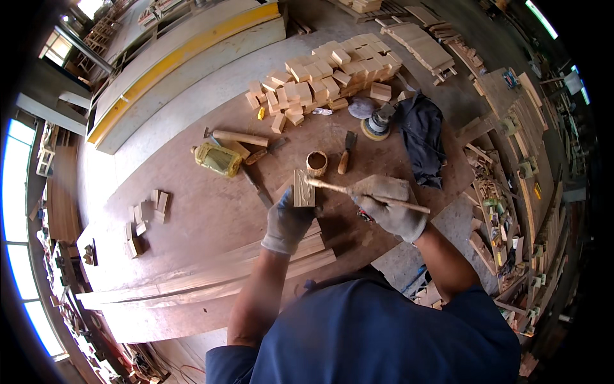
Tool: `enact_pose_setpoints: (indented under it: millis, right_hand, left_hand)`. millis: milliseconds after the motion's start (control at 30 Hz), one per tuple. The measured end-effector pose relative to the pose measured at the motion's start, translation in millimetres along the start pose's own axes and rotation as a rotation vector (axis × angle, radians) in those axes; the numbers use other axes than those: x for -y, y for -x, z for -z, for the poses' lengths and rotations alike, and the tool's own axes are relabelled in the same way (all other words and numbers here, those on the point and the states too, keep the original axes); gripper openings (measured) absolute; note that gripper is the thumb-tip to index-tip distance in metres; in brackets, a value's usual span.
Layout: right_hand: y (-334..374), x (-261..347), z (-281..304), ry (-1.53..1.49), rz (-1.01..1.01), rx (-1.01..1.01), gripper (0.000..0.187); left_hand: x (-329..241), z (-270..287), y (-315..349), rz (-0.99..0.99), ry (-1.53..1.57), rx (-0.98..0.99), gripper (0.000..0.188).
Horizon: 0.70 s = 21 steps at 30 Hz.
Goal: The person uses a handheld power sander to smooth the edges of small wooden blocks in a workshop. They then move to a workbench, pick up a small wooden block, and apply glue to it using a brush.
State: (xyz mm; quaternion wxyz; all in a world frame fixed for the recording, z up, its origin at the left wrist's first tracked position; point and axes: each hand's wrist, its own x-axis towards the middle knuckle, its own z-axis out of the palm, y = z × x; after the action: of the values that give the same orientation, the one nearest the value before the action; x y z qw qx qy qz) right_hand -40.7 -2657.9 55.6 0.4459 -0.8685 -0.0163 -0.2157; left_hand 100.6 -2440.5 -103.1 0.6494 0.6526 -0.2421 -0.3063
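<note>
In my gloved left hand (285, 225) is a small wooden block (303, 193), its upper face streaked with a wet-looking, glue-like coating. My gloved right hand (389, 203) is closed round a long thin wooden glue brush (330, 186). The brush tip meets the block's upper right part. Just beyond the block stands a small round pot (316, 161) with dark brown contents and a crusted rim. A wooden-handled scraper or brush (346, 153) lies to the right of the pot.
Many wooden blocks (332, 70) are heaped at the table's far side. A sander (377, 125) and dark cloth (422, 137) lie right. A yellowish bottle (217, 160) and hammer (236, 137) lie left. Long wooden strips (211, 278) run along the near edge; several small blocks (144, 217) sit left.
</note>
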Motion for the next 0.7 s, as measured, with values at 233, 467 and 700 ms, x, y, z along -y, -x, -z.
enact_pose_setpoints:
  millis: [233, 467, 700]
  right_hand:
    - [3.6, 5.5, 6.3, 0.019, 0.064, 0.038, 0.011]
    - [6.0, 10.8, -4.9, 0.079, 0.123, 0.157, 0.023]
    - [4.1, 24.8, 5.8, -0.007, 0.089, 0.150, 0.021]
  left_hand:
    - [0.0, -7.4, -6.4, 0.038, 0.376, -0.055, 0.041]
    - [17.6, -0.5, -7.4, 0.023, 0.001, -0.108, 0.042]
    - [31.8, 8.8, -13.5, 0.088, 0.300, -0.063, 0.046]
